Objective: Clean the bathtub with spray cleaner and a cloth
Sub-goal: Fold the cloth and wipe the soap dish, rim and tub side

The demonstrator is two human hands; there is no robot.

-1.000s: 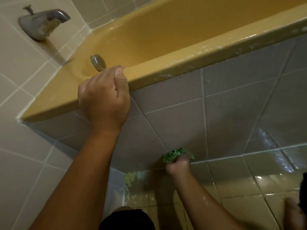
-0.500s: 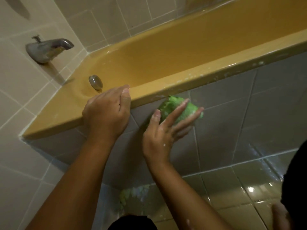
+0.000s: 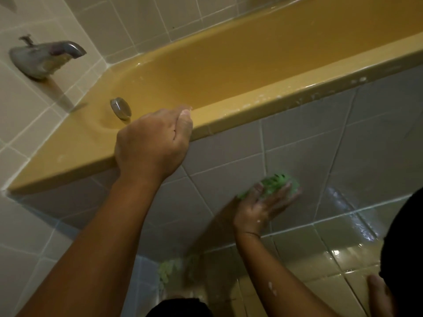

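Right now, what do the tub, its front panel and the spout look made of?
Tub rim: mustard-yellow glossy enamel or acrylic, judging by wet highlights.
Front panel: glazed grey ceramic tiles, white grout lines.
Spout: dull grey metal, seemingly tarnished.

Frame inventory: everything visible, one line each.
bathtub: one, mustard yellow, against the wall tiles, suds on its rim
spout: one, grey metal, upper left
knob: one, metal, inside the bathtub's left end
cloth: one, green, against the front tiles
wall tiles: many, beige, behind the bathtub
front tiles: several, grey, below the rim
floor tiles: several, wet, lower right
left hand: grips the rim
right hand: presses the cloth
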